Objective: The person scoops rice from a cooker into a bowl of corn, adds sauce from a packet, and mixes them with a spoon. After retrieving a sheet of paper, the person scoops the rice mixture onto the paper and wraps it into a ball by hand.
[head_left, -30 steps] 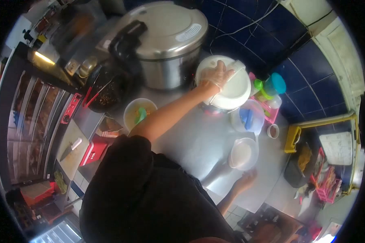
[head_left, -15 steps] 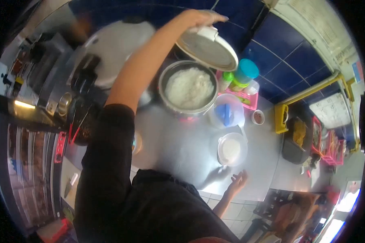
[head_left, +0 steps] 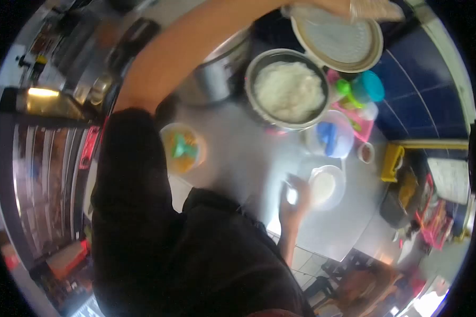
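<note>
At the top of the head view, my left hand (head_left: 376, 9), blurred and seemingly in a clear plastic glove, is at the upper rim of a round white lid (head_left: 339, 41) and grips it. The lid stands tilted up behind a metal pot (head_left: 250, 87) full of white cooked rice (head_left: 288, 91). Lower down, my right hand (head_left: 295, 203) is smeared by motion just left of a translucent bowl (head_left: 337, 199) with white contents; whether it holds anything I cannot tell.
A clear tub with a blue handle (head_left: 328, 138) stands beside the pot, near a pink basket (head_left: 365, 131) with a turquoise-lidded container (head_left: 369, 87). A small cup (head_left: 365, 153) is at the right. Left lies a bowl of orange food (head_left: 185, 150) with a green utensil.
The view has shifted, bringing the orange food bowl into sight. My left hand and the lid have swung further back and right. My right hand has risen toward the translucent bowl.
</note>
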Tool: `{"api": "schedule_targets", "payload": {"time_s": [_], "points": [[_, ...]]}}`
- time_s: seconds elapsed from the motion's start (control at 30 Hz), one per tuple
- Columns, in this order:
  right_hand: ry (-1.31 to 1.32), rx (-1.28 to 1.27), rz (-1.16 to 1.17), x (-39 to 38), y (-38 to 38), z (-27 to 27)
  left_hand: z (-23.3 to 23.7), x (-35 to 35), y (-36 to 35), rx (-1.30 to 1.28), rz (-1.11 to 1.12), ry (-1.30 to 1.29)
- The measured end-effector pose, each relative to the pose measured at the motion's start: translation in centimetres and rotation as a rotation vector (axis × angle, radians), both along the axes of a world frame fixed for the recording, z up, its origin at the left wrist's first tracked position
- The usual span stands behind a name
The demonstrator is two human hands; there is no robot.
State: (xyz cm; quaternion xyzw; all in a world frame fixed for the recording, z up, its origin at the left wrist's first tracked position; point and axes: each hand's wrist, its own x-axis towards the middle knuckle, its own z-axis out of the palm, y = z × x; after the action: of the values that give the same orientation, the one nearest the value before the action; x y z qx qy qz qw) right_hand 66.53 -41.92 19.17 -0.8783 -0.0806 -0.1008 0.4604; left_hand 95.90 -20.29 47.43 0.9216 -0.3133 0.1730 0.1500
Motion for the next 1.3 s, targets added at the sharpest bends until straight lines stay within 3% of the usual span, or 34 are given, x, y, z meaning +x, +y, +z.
{"api": "schedule_targets", "payload": {"time_s": [0.07,0.13,0.2,0.23,0.3,0.33,0.37,0.4,0.43,0.5,0.57,0.63,0.67,0.73,0.77,0.8,0.83,0.87,0.93,1.0,1.03,1.1,1.17,1.23,1.27,1.3], "points": [[-0.192,-0.069,0.436,2.3,5.8,1.3,-0.9,-8.4,2.8,-0.117,-0.040,-0.027],[-0.256,-0.119,0.702,3.0,11.7,2.0,-2.8,-17.2,6.8,-0.295,-0.031,-0.041],[-0.349,-0.316,0.799,2.3,17.4,1.0,-6.9,-24.9,11.6,-0.501,0.170,0.033],[-0.364,-0.311,0.795,2.1,19.7,-0.4,-9.8,-28.7,14.0,-0.551,0.377,0.065],[-0.433,-0.657,0.763,1.4,23.5,-3.9,-20.6,-35.4,18.7,-0.219,0.917,0.019],[-0.436,-0.656,0.764,1.5,24.7,-4.9,-27.2,-38.9,21.0,0.095,1.045,-0.113],[-0.351,-0.906,0.837,1.5,25.8,-5.6,-33.2,-42.1,23.2,0.232,1.026,-0.080],[-0.265,-1.157,0.902,1.6,26.7,-5.9,-38.2,-44.4,23.5,-0.088,1.085,0.147],[-0.273,-1.161,0.908,1.9,27.5,-5.6,-43.0,-46.6,23.8,-0.406,1.175,0.323],[-0.095,-1.277,0.972,2.3,28.3,-4.7,-44.3,-46.5,21.7,-1.216,1.200,0.689],[-0.201,-1.172,0.865,1.8,27.9,-5.9,-40.0,-43.2,17.9,-1.507,1.205,0.650],[-0.296,-1.080,0.730,1.8,27.1,-6.4,-46.6,-44.1,20.0,-1.416,1.141,0.630],[-0.283,-1.006,0.675,1.6,26.9,-6.3,-51.2,-44.8,22.3,-1.165,1.088,0.536],[-0.329,-0.942,0.584,1.6,25.8,-6.1,-46.0,-41.8,19.9,-1.446,1.024,0.577],[-0.395,-0.950,0.566,1.6,25.3,-5.9,-49.2,-41.7,21.2,-1.018,0.950,0.446],[-0.373,-0.974,0.495,2.1,24.8,-5.4,-51.8,-41.5,22.9,-0.808,0.864,0.383],[-0.299,-1.079,0.568,2.1,24.3,-4.5,-54.6,-41.2,24.5,-0.609,0.784,0.295],[-0.214,-1.171,0.651,2.1,23.9,-4.1,-55.5,-40.8,25.4,-0.659,0.830,0.394],[-0.171,-1.159,0.583,2.9,23.9,-4.5,-53.1,-37.2,24.9,-0.680,0.823,0.508],[-0.134,-1.150,0.531,3.4,22.4,-4.3,-44.4,-35.0,21.0,-1.720,1.140,0.960],[-0.199,-1.081,0.550,3.7,21.7,-3.0,-42.7,-34.0,19.8,-1.740,1.234,0.956],[-0.264,-1.011,0.543,5.0,20.1,-0.4,-41.1,-32.9,18.7,-1.621,1.276,0.919],[-0.244,-0.609,0.228,6.7,16.3,2.3,-39.6,-32.0,17.8,-1.580,1.266,0.883],[-0.200,-0.660,-0.125,10.1,9.6,4.7,-39.1,-32.4,18.0,-1.253,1.187,0.717],[-0.267,-0.712,-0.358,11.9,6.2,3.3,-39.7,-32.8,18.4,-1.254,1.178,0.720],[-0.203,-0.817,-0.469,14.1,2.3,1.1,-40.6,-33.4,19.0,-0.835,1.126,0.383]]}}
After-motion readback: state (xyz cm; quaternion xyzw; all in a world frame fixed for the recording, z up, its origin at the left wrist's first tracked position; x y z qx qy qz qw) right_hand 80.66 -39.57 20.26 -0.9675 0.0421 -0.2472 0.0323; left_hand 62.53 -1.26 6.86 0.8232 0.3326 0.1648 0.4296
